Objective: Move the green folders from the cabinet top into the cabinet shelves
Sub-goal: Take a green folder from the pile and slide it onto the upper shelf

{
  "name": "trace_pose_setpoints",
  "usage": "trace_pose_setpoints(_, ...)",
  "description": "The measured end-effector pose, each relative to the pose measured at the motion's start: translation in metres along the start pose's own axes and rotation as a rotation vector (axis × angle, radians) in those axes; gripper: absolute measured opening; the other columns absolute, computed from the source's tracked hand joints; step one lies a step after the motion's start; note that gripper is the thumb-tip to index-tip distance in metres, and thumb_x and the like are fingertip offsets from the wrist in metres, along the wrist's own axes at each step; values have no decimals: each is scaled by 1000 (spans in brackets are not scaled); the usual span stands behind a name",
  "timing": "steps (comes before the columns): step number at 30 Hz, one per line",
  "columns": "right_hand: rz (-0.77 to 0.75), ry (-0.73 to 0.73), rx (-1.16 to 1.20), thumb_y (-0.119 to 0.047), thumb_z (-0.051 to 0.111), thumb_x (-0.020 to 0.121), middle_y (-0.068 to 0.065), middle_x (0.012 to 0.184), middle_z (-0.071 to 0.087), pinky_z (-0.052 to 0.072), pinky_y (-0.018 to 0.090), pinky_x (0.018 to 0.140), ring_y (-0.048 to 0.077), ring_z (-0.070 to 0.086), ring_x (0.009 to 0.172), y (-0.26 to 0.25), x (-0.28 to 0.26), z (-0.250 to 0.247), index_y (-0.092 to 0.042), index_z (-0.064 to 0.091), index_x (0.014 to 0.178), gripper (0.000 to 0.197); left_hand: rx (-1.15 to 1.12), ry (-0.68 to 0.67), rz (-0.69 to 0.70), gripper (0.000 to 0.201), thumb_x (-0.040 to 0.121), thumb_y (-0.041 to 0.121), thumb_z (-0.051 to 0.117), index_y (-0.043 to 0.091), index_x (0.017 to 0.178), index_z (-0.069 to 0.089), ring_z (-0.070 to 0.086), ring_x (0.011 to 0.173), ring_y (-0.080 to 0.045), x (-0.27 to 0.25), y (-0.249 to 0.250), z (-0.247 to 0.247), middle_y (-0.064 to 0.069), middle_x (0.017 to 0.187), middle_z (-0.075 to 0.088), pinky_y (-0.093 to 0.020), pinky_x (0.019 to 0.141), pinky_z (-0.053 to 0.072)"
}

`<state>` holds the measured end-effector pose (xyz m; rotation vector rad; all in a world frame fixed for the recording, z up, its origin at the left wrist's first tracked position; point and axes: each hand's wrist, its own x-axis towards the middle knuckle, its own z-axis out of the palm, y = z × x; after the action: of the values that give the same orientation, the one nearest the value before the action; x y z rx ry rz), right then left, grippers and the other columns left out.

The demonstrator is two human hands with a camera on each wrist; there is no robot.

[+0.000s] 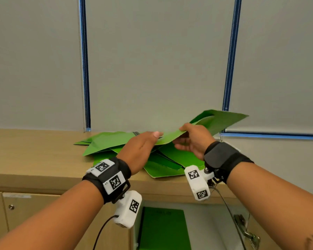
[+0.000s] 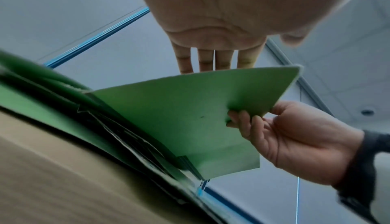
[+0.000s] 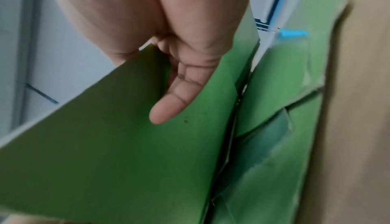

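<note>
Head view: right hand [image 1: 193,141] pinches the green folder [image 1: 222,121], left hand [image 1: 141,150] flat atop.

Grey roller blinds [image 1: 152,60] lowered across the back wall. Blue vertical side track [image 1: 84,69] between panels, a second track [image 1: 230,60] to the right. Blue bottom bar [image 1: 278,135] on the right-hand blind. Recessed ceiling light [image 2: 367,112] overhead.

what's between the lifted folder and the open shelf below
Nothing visible blocks the way. The right hand grips the lifted folder above the pile; it only has to clear the cabinet top's front edge. The open shelf below holds another folder.
</note>
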<state>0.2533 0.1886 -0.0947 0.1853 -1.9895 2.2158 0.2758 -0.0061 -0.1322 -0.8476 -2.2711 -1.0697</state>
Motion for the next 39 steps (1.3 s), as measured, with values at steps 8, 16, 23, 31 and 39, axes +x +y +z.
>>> trace_pose_setpoints(8,-132,-48,-7,-17,49,89,7,80,64,54,27,57,20,62,71,-81,-25,-19,-15,57,84,9,-20,64,-129,42,100,33,43,25,141,45,41,129,-4,29,3,-27,7,145,46,-20,104,28)
trace_pose_setpoints(16,-185,-81,-58,-11,46,88,19,105,65,57,40,74,32,65,83,-136,-61,-45,-1,60,119,35,108,-25,-270,80,91,63,37,16,153,16,20,146,-17,36,18,-41,-4,160,18,-31,115,16)
trace_pose_setpoints(23,-165,-101,36,-13,43,89,11,92,71,61,36,64,26,69,73,-145,-67,-71,-7,63,110,29,-173,-24,-376,95,76,89,25,24,144,40,47,132,-23,40,21,-51,-7,147,45,-45,114,30)
trace_pose_setpoints(31,-159,-147,25,-3,40,89,19,123,65,59,45,78,32,69,95,-109,-55,-79,-8,55,132,46,-850,33,-242,54,82,50,60,14,123,60,67,104,-33,37,62,-74,-15,113,70,-48,94,50)
trace_pose_setpoints(39,-156,-102,-51,4,44,89,21,123,65,48,52,98,39,62,110,-59,-39,-78,-9,55,128,42,-671,88,-170,26,89,19,62,13,114,65,68,99,-32,31,38,-70,-13,108,71,-44,89,54)
